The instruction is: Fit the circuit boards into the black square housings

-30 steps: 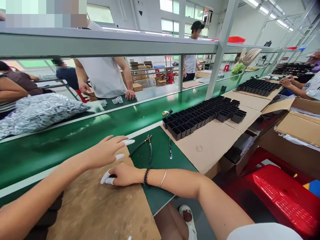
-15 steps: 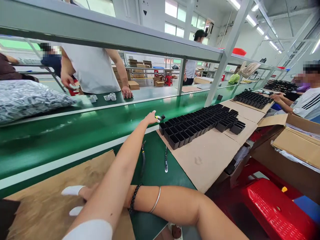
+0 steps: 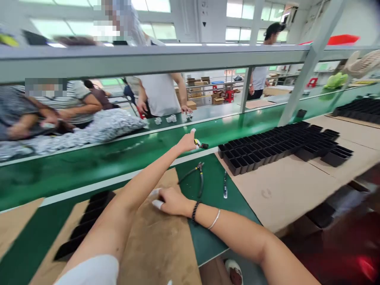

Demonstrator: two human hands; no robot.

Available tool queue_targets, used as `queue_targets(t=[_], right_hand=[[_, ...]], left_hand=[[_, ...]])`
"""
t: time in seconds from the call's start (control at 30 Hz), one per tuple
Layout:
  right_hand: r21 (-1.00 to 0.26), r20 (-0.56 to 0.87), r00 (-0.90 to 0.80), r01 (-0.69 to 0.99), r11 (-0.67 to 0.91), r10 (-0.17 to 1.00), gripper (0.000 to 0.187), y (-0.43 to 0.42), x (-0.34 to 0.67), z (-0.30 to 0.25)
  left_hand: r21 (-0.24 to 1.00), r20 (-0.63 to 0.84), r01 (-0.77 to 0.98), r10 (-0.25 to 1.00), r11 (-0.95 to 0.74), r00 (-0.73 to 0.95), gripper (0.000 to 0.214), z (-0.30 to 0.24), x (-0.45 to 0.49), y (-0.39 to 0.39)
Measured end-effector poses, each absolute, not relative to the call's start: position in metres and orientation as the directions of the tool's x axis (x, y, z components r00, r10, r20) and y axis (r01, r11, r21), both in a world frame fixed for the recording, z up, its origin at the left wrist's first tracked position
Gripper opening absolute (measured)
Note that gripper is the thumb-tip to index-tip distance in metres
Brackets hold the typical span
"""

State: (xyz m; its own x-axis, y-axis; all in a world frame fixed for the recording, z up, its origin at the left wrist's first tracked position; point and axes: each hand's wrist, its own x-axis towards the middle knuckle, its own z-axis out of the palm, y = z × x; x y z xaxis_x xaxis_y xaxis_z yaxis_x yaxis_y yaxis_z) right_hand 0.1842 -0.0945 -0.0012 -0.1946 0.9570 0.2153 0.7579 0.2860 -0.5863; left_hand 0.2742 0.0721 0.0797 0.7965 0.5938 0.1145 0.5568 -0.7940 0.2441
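Note:
My left hand reaches out over the green conveyor belt. It is closed on a small black part whose exact kind I cannot make out; something yellow and white shows at the fingers. My right hand rests over the brown cardboard sheet, fingers apart in white finger covers, holding nothing visible. To its right lie black-handled cutting pliers and a slim dark tool on the green tabletop. A row of black boxes stands left of my left forearm, which partly hides it.
Many open black boxes stand in rows on cardboard to the right. A metal rail crosses above the belt, with an upright post. Beyond the belt, co-workers stand near a silvery bag pile and small white parts.
The view has swung left, bringing the row of black boxes into sight. My right hand has come out from behind my left forearm. My left hand stays over the belt with the black part.

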Motion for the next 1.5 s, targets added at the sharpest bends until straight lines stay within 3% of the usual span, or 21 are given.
queue_targets(t=[0.2, 0.4, 0.53, 0.7, 0.8, 0.93, 1.07, 1.17, 1.27, 1.33, 1.43, 1.5], right_hand=[[-0.597, 0.215, -0.085, 0.777, 0.200, 0.973, 0.015, -0.104, 0.183, 0.005], [-0.501, 0.121, -0.049, 0.859, 0.104, 0.991, 0.016, -0.111, 0.185, 0.007], [-0.453, 0.077, 0.051, 0.892, -0.010, 0.996, 0.016, -0.113, 0.182, 0.012], [-0.381, 0.199, 0.237, 0.913, -0.148, 0.951, 0.049, -0.108, 0.167, 0.008], [-0.294, 0.213, 0.243, 0.940, -0.175, 0.946, 0.056, -0.100, 0.167, 0.003], [-0.257, 0.171, 0.130, 0.963, -0.083, 0.977, 0.041, -0.089, 0.185, -0.001], [-0.313, 0.193, -0.043, 0.944, 0.103, 0.980, 0.038, -0.079, 0.204, -0.004], [-0.459, 0.224, -0.045, 0.877, 0.146, 0.974, 0.036, -0.076, 0.206, -0.005], [-0.714, 0.191, 0.012, 0.688, 0.130, 0.982, 0.032, -0.077, 0.202, -0.004], [-0.811, 0.141, 0.062, 0.579, 0.079, 0.988, 0.031, -0.078, 0.200, -0.003], [-0.742, 0.130, 0.027, 0.665, 0.079, 0.991, 0.035, -0.081, 0.198, -0.005], [-0.613, 0.189, -0.072, 0.770, 0.175, 0.979, 0.045, -0.083, 0.197, -0.007]], left_hand=[[0.246, -0.010, 0.810, 0.834, -0.533, 0.551, 0.093, 0.079, 0.130, 0.024], [0.529, -0.298, 0.811, 0.841, -0.248, 0.451, 0.077, 0.075, 0.032, -0.024], [0.680, -0.124, 0.699, 0.905, -0.221, 0.407, 0.080, 0.081, -0.029, -0.057], [0.526, 0.202, 0.830, 0.975, -0.186, 0.091, 0.072, 0.053, -0.092, -0.087], [0.469, 0.269, 0.878, 0.962, -0.098, -0.037, 0.087, 0.026, -0.109, -0.094], [0.496, 0.243, 0.868, 0.956, 0.025, -0.166, 0.098, 0.012, -0.111, -0.098], [0.674, 0.160, 0.739, 0.977, -0.003, -0.142, 0.089, 0.016, -0.107, -0.104], [0.754, 0.169, 0.654, 0.981, -0.067, -0.095, 0.079, 0.014, -0.098, -0.118], [0.736, 0.191, 0.668, 0.981, -0.116, -0.041, 0.067, 0.010, -0.085, -0.137], [0.683, 0.197, 0.718, 0.980, -0.133, -0.005, 0.056, 0.011, -0.074, -0.147], [0.622, 0.153, 0.774, 0.988, -0.122, 0.032, 0.046, 0.015, -0.060, -0.155], [0.648, 0.094, 0.756, 0.994, -0.097, 0.047, 0.058, 0.018, -0.054, -0.156]])
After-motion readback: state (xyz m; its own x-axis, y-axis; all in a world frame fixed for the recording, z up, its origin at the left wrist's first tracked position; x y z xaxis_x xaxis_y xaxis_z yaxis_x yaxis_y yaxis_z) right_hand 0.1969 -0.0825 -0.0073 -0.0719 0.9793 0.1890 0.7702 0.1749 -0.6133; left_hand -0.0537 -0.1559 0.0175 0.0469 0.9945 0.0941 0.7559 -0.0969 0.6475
